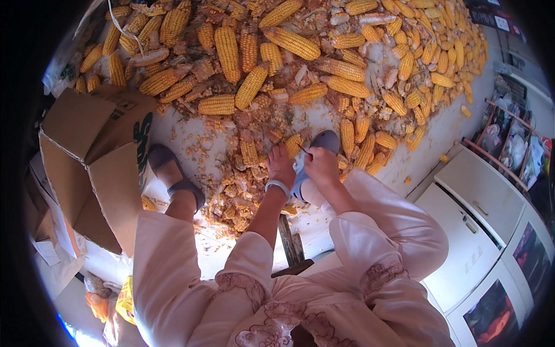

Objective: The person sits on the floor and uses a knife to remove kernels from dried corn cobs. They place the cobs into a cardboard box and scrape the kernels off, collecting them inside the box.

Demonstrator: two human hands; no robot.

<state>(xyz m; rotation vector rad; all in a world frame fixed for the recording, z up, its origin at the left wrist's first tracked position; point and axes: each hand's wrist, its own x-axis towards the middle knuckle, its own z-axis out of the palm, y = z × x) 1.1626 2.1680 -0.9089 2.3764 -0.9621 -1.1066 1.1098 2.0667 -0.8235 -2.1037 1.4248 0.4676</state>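
My left hand (281, 165), with a pale bangle (278, 189) at its wrist, is wrapped over an ear of corn (294, 145). Yellow kernels show past my fingers, while the middle of the ear is hidden. Just to the right, my right hand (321, 165) is closed around a thin, pointed tool (304, 149). Its tip points toward the ear; the handle is hidden in my fist. Beneath and left of my hands lies a heap of broken cobs and loose kernels (234, 191).
Many ears of corn (303, 43) and husk scraps cover the floor ahead. An opened cardboard box (115, 182) stands at left. My slippers (173, 169) flank the heap, and a wooden stool leg (291, 243) shows below. White cabinets (459, 225) and a rack (511, 139) line the right.
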